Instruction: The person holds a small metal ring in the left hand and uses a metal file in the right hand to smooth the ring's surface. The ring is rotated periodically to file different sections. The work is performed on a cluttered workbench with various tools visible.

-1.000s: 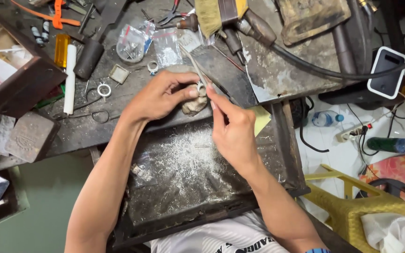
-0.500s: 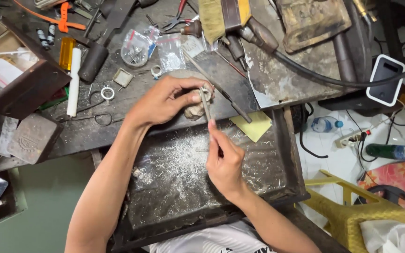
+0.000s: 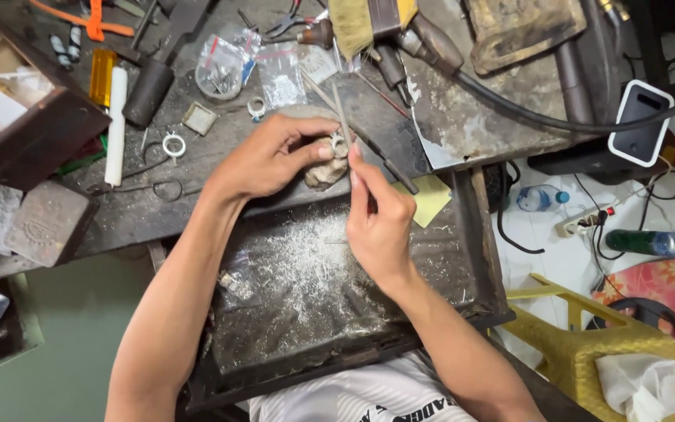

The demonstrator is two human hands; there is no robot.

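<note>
Gripping ring [image 3: 338, 144] between hands, file [image 3: 343, 117] touching

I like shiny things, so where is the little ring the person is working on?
In the head view the ring sits near the middle of the bench, pinched in the left hand against a worn peg, with the right hand filing just below it.

Even, soft daylight; faint shadows under forearms; sharp focus overall (slight wide-angle stretch at edges), no glare.
</note>
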